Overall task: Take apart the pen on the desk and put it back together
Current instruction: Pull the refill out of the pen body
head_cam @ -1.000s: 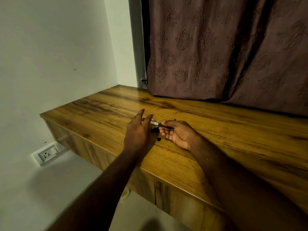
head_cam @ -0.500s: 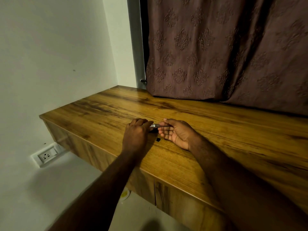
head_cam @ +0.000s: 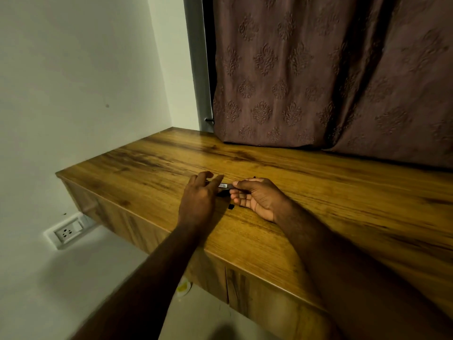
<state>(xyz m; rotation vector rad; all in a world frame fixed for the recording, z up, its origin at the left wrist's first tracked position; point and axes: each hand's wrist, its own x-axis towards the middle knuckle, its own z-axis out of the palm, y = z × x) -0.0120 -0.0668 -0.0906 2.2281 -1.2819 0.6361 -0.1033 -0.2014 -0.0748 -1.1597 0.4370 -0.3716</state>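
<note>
Right hand (head_cam: 257, 198), palm up, pinches the pen barrel (head_cam: 224, 185) just over the wooden desk (head_cam: 343, 192), with the barrel poking out at its 9 o'clock. Left hand (head_cam: 199, 197) has its fingers spread, tips right by the barrel's end. A tiny black piece (head_cam: 230, 206) lies on the desk at the barrel's 6 o'clock.

Both forearms bare, reaching forward. Left hand (head_cam: 199, 198) back-up, fingers loosely spread, tips near one end of the pen (head_cam: 224, 185). Right hand (head_cam: 257, 200) palm-up — thumb and fingertips pinching the other end.
</note>
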